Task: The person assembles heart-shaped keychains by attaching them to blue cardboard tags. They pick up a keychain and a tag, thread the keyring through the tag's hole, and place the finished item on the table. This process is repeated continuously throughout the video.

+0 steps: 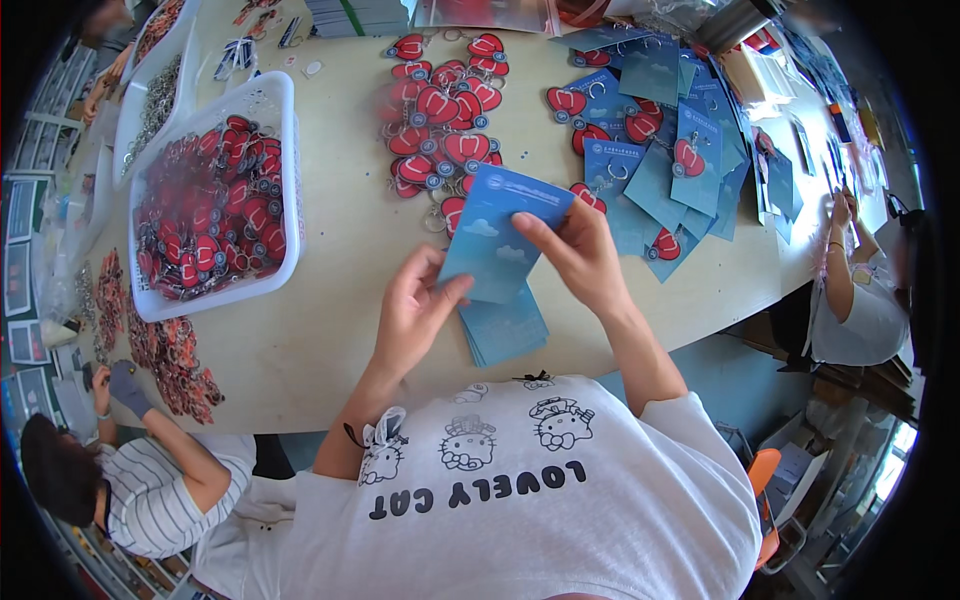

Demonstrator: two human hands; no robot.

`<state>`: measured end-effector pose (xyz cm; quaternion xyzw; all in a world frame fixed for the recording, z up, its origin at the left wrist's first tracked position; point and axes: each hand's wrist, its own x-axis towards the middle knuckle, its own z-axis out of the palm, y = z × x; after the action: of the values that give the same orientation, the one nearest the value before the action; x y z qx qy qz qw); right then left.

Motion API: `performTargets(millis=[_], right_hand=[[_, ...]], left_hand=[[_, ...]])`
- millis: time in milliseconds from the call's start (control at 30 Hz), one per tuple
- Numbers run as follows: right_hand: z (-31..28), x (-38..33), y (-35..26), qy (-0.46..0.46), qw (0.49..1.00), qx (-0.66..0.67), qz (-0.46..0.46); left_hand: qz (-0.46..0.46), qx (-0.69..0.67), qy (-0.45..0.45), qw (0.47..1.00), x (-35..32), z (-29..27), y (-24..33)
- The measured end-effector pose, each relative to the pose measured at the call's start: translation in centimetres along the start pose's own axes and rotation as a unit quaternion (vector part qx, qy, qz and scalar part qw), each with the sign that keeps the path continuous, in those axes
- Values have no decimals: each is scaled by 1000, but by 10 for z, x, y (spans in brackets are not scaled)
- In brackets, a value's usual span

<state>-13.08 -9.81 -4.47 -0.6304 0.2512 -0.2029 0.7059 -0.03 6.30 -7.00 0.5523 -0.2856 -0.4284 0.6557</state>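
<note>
Between my two hands is a blue card (pixel 505 235) with white clouds printed on it, tilted above the table. My left hand (pixel 415 305) pinches its lower left corner between thumb and fingers. On its upper right edge, the thumb of my right hand (pixel 580 250) presses on the front, the fingers hidden behind. Under the card, a small stack of blue-green cards (pixel 507 335) lies near the table's front edge. Just beyond, red heart-shaped keychains (pixel 440 105) with metal rings lie in a loose pile.
A white plastic basket (pixel 292 150) full of red keychains stands on the left, with orange-red pieces (pixel 165 350) heaped beside it. Blue cards with keychains (pixel 650 175) spread over the right side. One person (pixel 150 480) sits at left, another (pixel 860 290) at far right.
</note>
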Motion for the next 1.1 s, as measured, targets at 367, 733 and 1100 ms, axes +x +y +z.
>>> performTargets(millis=[367,733,1100], right_hand=[[-14,8,5,-10,965,-248,-81],[32,75,6,-182,808,-455,-327],[32,90,2,-219,760,-534,-300]], left_hand=[[38,-90,187,978,1,-43,18],[107,-84,146,980,7,-59,17],[197,81,199,956,11,-53,31]])
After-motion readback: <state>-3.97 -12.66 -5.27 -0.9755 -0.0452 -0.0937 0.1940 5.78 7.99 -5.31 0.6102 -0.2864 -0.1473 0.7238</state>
